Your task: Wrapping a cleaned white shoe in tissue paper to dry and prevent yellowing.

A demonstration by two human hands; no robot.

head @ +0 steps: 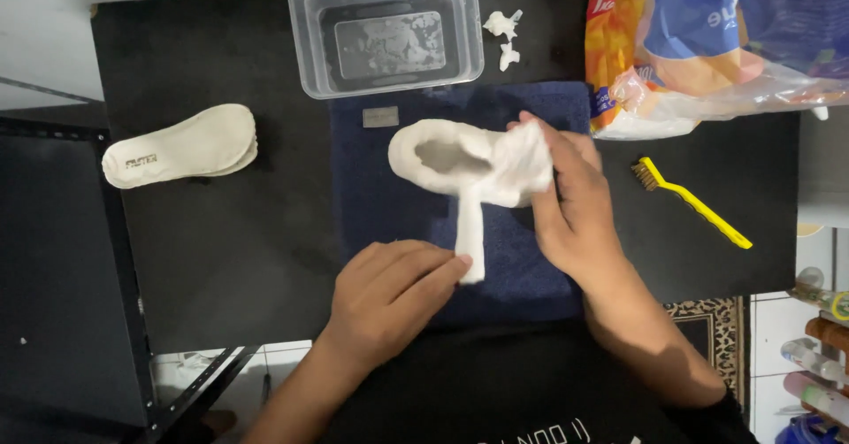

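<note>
The right hand (566, 192) grips white paper (523, 165) wrapped on a white shoe (438, 156); the left hand (389, 294) pinches its hanging strip (470, 236).

Bare forearms, black shirt (495, 400) with white print at hem

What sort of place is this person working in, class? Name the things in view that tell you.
Probably a home shoe-cleaning table: a white shoe lies on a dark blue towel, beside a clear plastic tub, a yellow-handled wire brush and removed white insoles.
</note>
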